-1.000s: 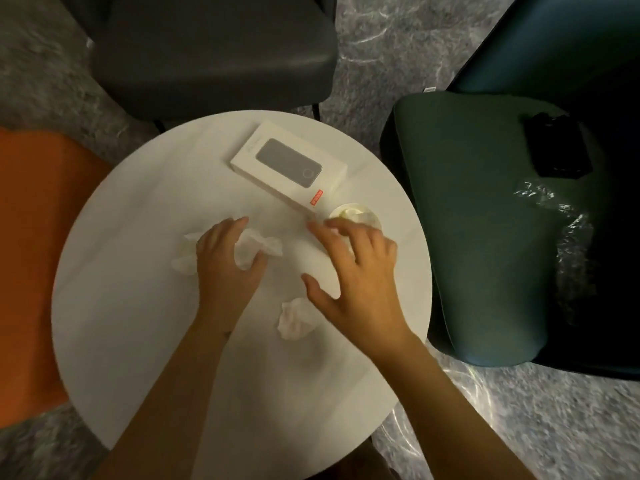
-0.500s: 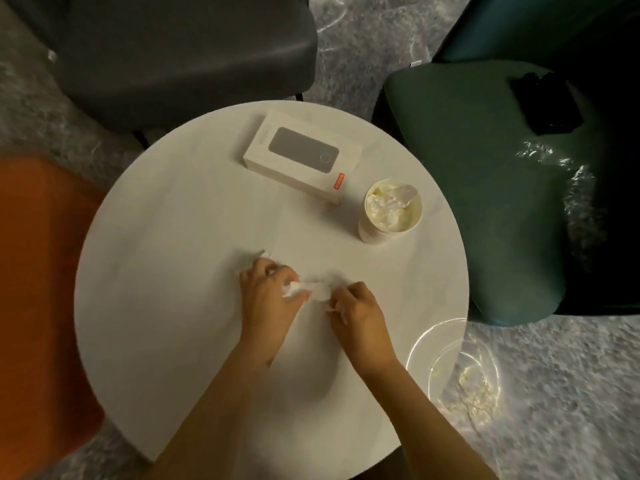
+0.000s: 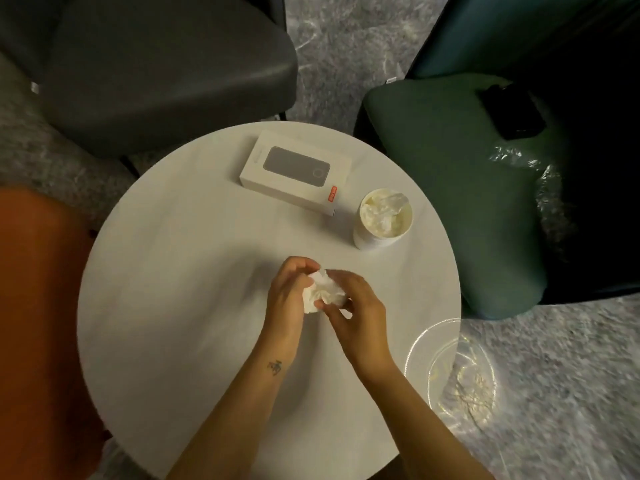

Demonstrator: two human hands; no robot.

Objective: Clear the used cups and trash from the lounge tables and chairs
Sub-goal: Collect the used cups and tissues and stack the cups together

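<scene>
Over the middle of the round white table point(image 3: 173, 306), both my hands press a wad of crumpled white tissue point(image 3: 323, 292) together. My left hand point(image 3: 287, 299) cups it from the left and my right hand point(image 3: 356, 313) pinches it from the right. A white paper cup point(image 3: 382, 220) stuffed with crumpled tissue stands upright at the table's right side, a short way beyond my hands. Clear crumpled plastic wrap point(image 3: 530, 181) lies on the green chair's seat.
A white phone box point(image 3: 301, 171) lies flat at the table's far side, beside the cup. A grey chair point(image 3: 156, 71) stands behind the table, an orange seat point(image 3: 38, 306) at the left, a green chair point(image 3: 460, 188) with a black object point(image 3: 512, 109) at the right. A clear plastic bag point(image 3: 460, 379) hangs off the table's right edge.
My hands gathered the two loose tissues from the table and brought them together into one wad. The right hand left the cup area; the view shifted so the cup shows fully.
</scene>
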